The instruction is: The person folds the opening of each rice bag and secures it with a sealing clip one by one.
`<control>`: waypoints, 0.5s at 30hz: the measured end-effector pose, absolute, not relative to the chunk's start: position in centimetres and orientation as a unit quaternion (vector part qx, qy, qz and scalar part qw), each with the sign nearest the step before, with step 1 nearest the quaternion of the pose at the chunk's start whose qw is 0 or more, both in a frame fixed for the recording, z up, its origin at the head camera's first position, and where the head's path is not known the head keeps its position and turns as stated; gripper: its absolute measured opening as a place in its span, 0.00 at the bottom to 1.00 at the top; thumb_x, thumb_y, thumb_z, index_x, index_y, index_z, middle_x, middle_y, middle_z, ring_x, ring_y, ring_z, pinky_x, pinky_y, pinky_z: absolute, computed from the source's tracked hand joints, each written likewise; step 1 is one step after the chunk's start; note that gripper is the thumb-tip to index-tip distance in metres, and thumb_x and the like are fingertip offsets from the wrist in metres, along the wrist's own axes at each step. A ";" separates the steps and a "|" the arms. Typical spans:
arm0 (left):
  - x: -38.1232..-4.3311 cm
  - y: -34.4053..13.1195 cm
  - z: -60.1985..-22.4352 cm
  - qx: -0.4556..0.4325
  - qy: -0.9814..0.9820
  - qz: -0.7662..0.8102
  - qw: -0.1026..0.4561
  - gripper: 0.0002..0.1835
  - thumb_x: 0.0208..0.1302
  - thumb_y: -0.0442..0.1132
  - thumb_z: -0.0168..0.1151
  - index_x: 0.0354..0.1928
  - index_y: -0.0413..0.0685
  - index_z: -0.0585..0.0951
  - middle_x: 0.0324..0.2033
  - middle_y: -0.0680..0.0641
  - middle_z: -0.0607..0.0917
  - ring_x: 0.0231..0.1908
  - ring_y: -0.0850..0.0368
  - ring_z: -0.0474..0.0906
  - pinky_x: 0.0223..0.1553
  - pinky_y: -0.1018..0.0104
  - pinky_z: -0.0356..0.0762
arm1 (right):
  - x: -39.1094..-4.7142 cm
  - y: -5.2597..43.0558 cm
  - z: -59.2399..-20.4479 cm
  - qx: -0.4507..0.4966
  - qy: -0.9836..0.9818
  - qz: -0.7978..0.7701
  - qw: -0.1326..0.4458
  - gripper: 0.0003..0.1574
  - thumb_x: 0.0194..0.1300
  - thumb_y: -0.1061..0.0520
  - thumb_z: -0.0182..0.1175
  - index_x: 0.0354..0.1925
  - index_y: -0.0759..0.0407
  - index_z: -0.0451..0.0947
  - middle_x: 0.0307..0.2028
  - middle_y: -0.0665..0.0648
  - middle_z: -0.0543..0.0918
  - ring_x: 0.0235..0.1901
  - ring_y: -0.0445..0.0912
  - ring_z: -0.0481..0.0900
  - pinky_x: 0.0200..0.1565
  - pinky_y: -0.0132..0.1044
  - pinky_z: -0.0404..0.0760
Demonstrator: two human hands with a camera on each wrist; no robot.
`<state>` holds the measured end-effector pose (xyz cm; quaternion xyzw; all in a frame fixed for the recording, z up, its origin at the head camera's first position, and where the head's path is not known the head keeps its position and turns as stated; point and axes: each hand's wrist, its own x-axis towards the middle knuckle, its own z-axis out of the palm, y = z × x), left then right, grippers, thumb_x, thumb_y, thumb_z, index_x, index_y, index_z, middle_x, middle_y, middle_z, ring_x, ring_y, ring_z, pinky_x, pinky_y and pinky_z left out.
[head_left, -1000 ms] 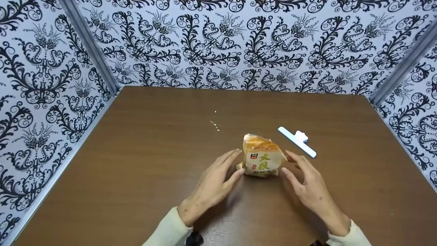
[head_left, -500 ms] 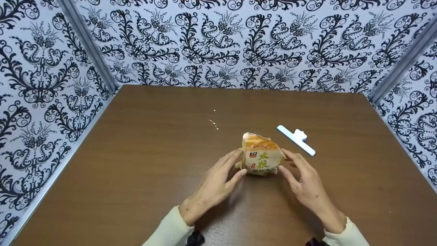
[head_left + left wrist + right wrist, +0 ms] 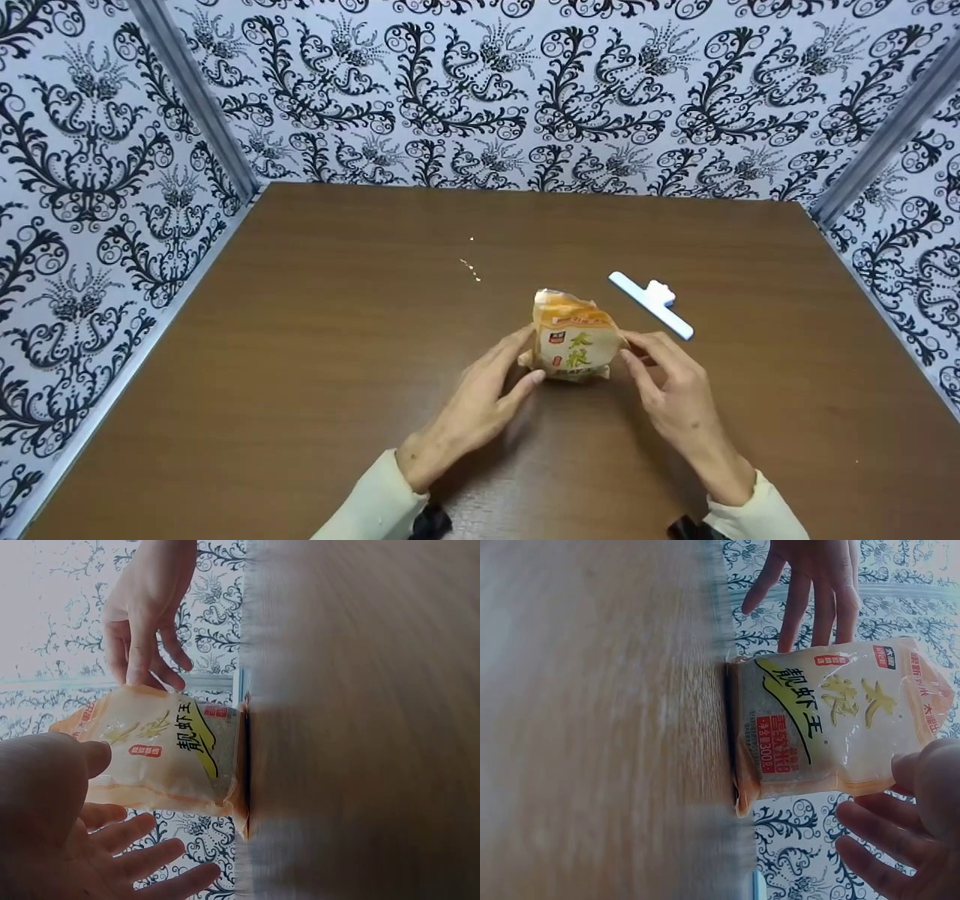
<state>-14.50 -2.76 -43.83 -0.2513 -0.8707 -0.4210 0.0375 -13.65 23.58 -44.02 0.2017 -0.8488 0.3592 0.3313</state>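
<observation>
A small bag of rice (image 3: 577, 345), cream and orange with printed lettering, stands upright on the table a little right of the middle. My right hand (image 3: 679, 390) pinches its right edge, thumb (image 3: 907, 771) in front and fingers behind in the right wrist view. On the other side, my left hand (image 3: 480, 412) lies along the bag's left edge, its thumb at the lower front corner. The left wrist view shows that hand's fingers (image 3: 142, 859) straight and spread beside the bag.
A pale blue and white bag clip (image 3: 652, 304) lies on the brown table (image 3: 337, 315) behind and right of the bag. Several tiny white grains (image 3: 470, 268) are scattered farther back. Patterned walls (image 3: 480, 90) enclose the back and sides.
My right hand's thumb and fingers have closed in on the bag's right edge. The left hand has come slightly nearer the left edge. The bag stays standing in place.
</observation>
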 end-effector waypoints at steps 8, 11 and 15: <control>-14.4 -2.7 -44.1 -0.254 -0.865 -0.431 0.030 0.34 0.80 0.53 0.55 0.80 0.50 0.62 0.77 0.47 0.70 0.75 0.48 0.68 0.76 0.50 0.67 | -13.9 23.6 -43.9 0.189 -0.846 0.357 0.347 0.16 0.62 0.73 0.69 0.47 0.61 0.88 0.38 0.54 0.89 0.36 0.38 0.82 0.43 0.17 0.78; -14.4 -2.7 -44.1 -0.253 -0.864 -0.434 0.028 0.34 0.80 0.53 0.55 0.80 0.49 0.62 0.77 0.46 0.69 0.75 0.47 0.68 0.76 0.49 0.67 | -14.0 23.4 -43.8 0.188 -0.842 0.360 0.354 0.17 0.62 0.73 0.70 0.47 0.60 0.88 0.38 0.54 0.89 0.36 0.38 0.82 0.44 0.17 0.77; -14.3 -2.6 -43.9 -0.249 -0.864 -0.436 0.020 0.35 0.80 0.53 0.55 0.80 0.49 0.61 0.78 0.45 0.69 0.76 0.47 0.68 0.77 0.49 0.65 | -14.0 23.3 -43.5 0.187 -0.835 0.366 0.364 0.18 0.60 0.73 0.70 0.47 0.59 0.88 0.38 0.53 0.88 0.37 0.38 0.81 0.44 0.16 0.76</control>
